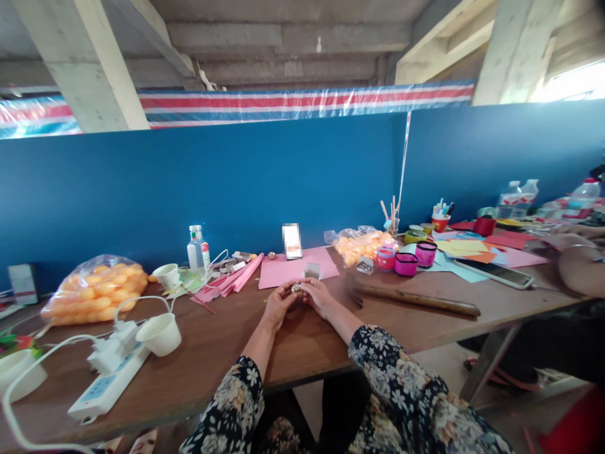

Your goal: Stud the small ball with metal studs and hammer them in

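Close together over the front middle of the table, my left hand (280, 305) and my right hand (322, 299) pinch a small shiny metal piece (296, 287) between their fingertips. It looks gold and silver; its exact kind is too small to make out. Just behind the fingers, a small grey box-like piece (312, 270) stands at the edge of a pink paper sheet (274, 272). A small round metal ball (271, 255) rests near that sheet's back edge. To the right of my right hand lies a hammer with a wooden handle (420, 299); its dark head is blurred.
Left are a bag of orange balls (97, 287), a white power strip (109, 384) with cords, and a paper cup (159, 334). Right are another bag of balls (354, 244), tape rolls (405, 263), coloured papers and a phone (496, 273). Another person's arm (579, 268) reaches in there.
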A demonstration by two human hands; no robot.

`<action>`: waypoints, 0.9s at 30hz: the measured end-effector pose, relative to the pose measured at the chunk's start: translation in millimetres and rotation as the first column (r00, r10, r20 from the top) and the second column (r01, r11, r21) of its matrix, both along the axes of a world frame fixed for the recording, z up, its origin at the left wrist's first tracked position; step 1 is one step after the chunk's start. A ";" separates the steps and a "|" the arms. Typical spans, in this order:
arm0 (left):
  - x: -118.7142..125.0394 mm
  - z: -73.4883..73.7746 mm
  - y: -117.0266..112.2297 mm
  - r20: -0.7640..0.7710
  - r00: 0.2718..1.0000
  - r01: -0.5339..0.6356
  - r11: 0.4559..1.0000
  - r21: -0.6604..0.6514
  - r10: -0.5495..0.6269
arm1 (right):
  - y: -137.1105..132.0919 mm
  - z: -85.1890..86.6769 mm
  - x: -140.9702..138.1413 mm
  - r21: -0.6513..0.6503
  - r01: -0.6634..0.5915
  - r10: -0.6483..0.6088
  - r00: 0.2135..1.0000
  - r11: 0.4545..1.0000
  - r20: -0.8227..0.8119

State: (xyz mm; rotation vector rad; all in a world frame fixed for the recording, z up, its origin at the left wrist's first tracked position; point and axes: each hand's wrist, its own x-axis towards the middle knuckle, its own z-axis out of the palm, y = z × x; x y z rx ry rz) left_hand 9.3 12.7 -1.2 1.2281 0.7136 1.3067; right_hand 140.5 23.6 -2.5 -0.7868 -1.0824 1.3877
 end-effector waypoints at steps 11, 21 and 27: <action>-2.1 1.4 1.2 0.106 0.994 -0.002 0.996 -0.093 0.012 | -2.2 5.1 0.4 -0.053 0.012 -0.016 0.997 0.999 -0.073; -4.5 0.3 8.4 0.267 0.945 -0.128 0.966 -0.222 0.187 | -3.7 16.4 3.2 -0.084 0.075 -0.090 0.977 0.994 -0.193; -4.1 0.0 9.0 0.301 0.936 -0.111 0.966 -0.235 0.181 | 3.5 42.4 46.1 0.057 0.355 -0.357 0.933 0.933 0.045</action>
